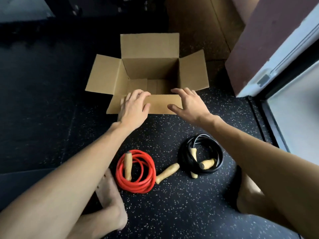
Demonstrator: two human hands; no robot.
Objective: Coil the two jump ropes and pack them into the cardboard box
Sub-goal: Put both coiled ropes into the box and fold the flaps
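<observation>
An open cardboard box (pixel 151 66) stands on the dark speckled floor with its four flaps spread out; nothing lies inside it. My left hand (pixel 133 107) rests on the left part of the near flap, fingers loosely bent. My right hand (pixel 189 102) hovers at the right end of that flap with fingers spread, holding nothing. Closer to me lies a coiled red jump rope (pixel 138 180) with two wooden handles, one inside the coil and one sticking out to the right. A coiled black jump rope (pixel 201 154) with wooden handles lies to its right.
My bare feet (pixel 110 195) and knees frame the ropes on both sides. A brown wall panel (pixel 259 49) and a white door frame (pixel 284 54) stand at the right. A wooden cabinet (pixel 198 23) stands behind the box.
</observation>
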